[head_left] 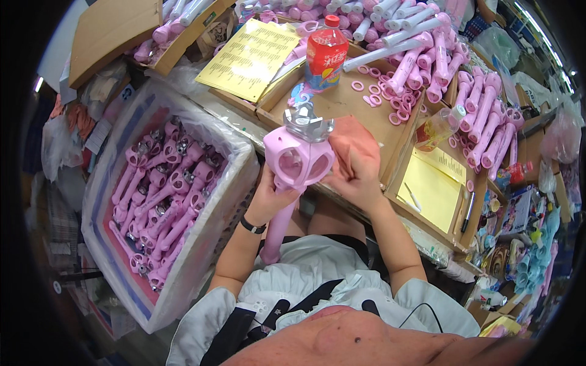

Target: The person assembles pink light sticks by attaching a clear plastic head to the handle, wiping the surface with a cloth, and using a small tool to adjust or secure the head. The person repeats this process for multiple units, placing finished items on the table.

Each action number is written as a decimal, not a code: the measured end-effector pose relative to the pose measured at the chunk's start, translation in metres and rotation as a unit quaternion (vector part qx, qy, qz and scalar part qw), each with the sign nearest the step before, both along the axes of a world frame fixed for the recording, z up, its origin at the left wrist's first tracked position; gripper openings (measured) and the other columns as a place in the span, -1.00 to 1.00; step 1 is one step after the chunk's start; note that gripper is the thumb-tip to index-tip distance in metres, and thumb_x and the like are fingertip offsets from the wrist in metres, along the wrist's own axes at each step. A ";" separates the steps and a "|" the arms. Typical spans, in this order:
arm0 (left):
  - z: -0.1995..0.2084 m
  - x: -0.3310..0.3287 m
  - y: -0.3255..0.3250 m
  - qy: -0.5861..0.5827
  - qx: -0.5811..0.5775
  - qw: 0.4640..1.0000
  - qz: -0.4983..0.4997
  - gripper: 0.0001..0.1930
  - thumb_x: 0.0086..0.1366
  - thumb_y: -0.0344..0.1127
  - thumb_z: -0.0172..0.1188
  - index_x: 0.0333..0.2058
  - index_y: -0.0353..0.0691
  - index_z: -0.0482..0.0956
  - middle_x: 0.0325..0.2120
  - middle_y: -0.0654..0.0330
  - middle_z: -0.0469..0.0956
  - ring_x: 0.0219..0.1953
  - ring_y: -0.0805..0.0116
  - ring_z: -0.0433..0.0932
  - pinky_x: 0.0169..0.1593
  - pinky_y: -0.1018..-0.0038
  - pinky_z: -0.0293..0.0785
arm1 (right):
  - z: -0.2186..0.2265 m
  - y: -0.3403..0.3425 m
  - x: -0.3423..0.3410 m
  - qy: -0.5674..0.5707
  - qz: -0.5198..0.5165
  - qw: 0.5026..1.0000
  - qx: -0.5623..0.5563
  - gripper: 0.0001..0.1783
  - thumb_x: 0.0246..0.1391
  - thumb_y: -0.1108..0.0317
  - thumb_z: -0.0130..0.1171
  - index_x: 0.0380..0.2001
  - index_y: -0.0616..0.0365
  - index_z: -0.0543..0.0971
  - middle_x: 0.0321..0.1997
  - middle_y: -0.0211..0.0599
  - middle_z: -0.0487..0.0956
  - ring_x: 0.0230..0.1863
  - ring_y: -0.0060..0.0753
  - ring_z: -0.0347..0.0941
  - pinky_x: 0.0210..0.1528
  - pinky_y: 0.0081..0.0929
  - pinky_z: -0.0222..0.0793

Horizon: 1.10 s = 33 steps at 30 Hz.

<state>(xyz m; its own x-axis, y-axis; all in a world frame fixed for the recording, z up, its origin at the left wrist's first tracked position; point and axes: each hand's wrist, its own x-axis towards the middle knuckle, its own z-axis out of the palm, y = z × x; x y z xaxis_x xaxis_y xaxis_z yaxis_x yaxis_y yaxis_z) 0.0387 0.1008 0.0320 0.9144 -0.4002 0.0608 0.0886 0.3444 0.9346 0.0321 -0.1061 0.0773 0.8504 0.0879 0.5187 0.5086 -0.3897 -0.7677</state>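
Note:
In front of my body is a pink plastic toy wand (pixel 281 235), its hollow head pierced by round openings and topped by a silver crown (pixel 305 125). My left hand (pixel 267 196) is closed around the wand just below the head, and its handle slants down toward my lap. To the right of the head, my right hand (pixel 361 186) grips an orange-pink cloth (pixel 354 141). The cloth's bulk rises above the fingers, beside the crown. My right fingertips are partly hidden near the wand's head.
Left of me stands a plastic-lined crate (pixel 247 161) of similar crowned wands (pixel 162 213). A cardboard tray (pixel 342 110) on the table bears a red-capped drink bottle (pixel 327 52) and pink rings (pixel 400 104). Pink wand parts (pixel 439 61) pile up behind; yellow sheets (pixel 253 55) and a pen (pixel 468 212) lie nearby.

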 end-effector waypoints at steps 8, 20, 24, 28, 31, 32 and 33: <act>0.003 0.003 -0.011 -0.201 0.095 0.954 0.199 -0.06 -0.05 -0.50 0.36 0.22 -0.28 -0.11 0.02 0.09 0.30 0.06 0.29 0.35 0.08 0.40 0.32 | 0.012 -0.030 0.000 -0.084 -0.275 0.910 -0.299 -0.45 -0.10 0.35 0.23 0.01 0.24 0.38 0.02 -0.04 0.42 -0.01 0.06 0.35 0.07 -0.14 0.22; 0.014 -0.004 -0.031 0.097 -0.125 0.987 -0.008 -0.53 0.19 -0.34 0.16 0.04 -0.23 0.20 -0.26 0.17 0.45 -0.36 0.45 0.49 -0.26 0.50 0.46 | -0.069 0.068 -0.107 0.316 -0.045 0.947 0.046 -0.37 -0.12 0.38 0.27 0.05 0.26 0.27 -0.33 -0.21 0.55 -0.31 -0.37 0.52 -0.21 -0.41 0.41; 0.005 -0.010 -0.029 0.125 -0.159 0.979 0.003 -0.51 0.17 -0.41 0.15 0.05 -0.22 0.18 -0.30 0.18 0.44 -0.40 0.46 0.48 -0.30 0.50 0.45 | -0.074 0.069 -0.113 0.273 -0.040 0.960 0.048 -0.40 -0.10 0.39 0.25 0.03 0.26 0.28 -0.32 -0.22 0.55 -0.32 -0.35 0.51 -0.21 -0.41 0.41; 0.007 -0.012 -0.028 0.114 -0.152 0.982 0.007 -0.50 0.18 -0.32 0.17 0.05 -0.23 0.19 -0.30 0.17 0.45 -0.38 0.43 0.48 -0.31 0.50 0.45 | -0.081 0.065 -0.114 0.292 -0.018 0.955 0.052 -0.38 -0.09 0.35 0.26 0.05 0.24 0.27 -0.30 -0.15 0.54 -0.30 -0.27 0.52 -0.21 -0.38 0.41; 0.010 -0.001 -0.024 0.061 -0.217 0.974 0.023 -0.43 0.17 0.02 0.16 -0.04 -0.33 0.31 -0.32 0.15 0.47 -0.38 0.39 0.49 -0.32 0.49 0.45 | -0.083 0.061 -0.119 0.305 0.008 0.951 0.049 -0.35 -0.09 0.28 0.27 0.06 0.22 0.26 -0.27 -0.02 0.54 -0.29 -0.12 0.54 -0.24 -0.34 0.42; 0.009 0.003 -0.023 0.042 -0.250 0.967 0.039 -0.35 0.15 0.17 0.14 -0.08 -0.37 0.35 -0.33 0.14 0.48 -0.38 0.38 0.49 -0.33 0.48 0.45 | -0.082 0.059 -0.122 0.319 0.021 0.946 0.047 -0.35 -0.09 0.28 0.27 0.06 0.22 0.26 -0.27 -0.02 0.54 -0.29 -0.14 0.54 -0.23 -0.34 0.42; 0.008 0.011 -0.018 0.009 -0.191 0.981 0.042 -0.07 -0.01 0.48 -0.02 0.00 -0.36 0.31 -0.25 0.13 0.47 -0.33 0.37 0.49 -0.30 0.48 0.43 | -0.081 0.057 -0.124 0.335 0.031 0.941 0.037 -0.34 -0.09 0.28 0.28 0.06 0.23 0.26 -0.27 -0.02 0.54 -0.28 -0.15 0.54 -0.23 -0.35 0.42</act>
<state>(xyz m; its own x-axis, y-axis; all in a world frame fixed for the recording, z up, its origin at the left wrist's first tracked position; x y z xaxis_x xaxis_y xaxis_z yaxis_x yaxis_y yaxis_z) 0.0494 0.0831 0.0403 0.9453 -0.2752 0.1750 0.0606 0.6754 0.7349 -0.0917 -0.0488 -0.0036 0.9832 0.1321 -0.1257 -0.0797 -0.3086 -0.9478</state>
